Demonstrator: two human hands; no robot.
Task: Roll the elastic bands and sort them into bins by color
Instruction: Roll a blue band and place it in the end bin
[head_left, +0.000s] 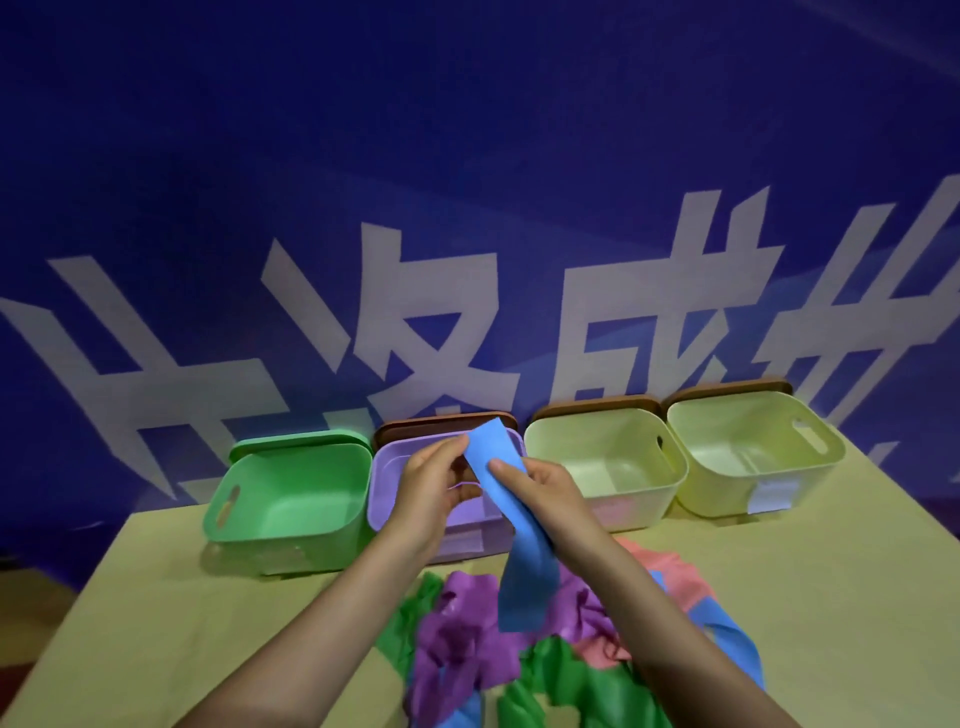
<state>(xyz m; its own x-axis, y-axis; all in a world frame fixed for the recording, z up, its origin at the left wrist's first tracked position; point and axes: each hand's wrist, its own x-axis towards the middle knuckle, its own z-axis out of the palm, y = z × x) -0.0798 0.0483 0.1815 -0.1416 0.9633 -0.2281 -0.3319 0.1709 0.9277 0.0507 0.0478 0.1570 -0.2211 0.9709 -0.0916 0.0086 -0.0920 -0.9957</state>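
Head view: both hands, left (434, 496) and right (543, 493), pinched the flat blue elastic band (511, 512) near its top; its long dangling tail risked snagging the crumpled pile of coloured bands (467, 639) during rolling.

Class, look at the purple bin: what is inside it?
The purple bin shows bare floor and no rolled bands; both hands, left hand and right hand, and the blue band cover much of it.

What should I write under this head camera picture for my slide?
Both hands hold up a blue band before four bins.
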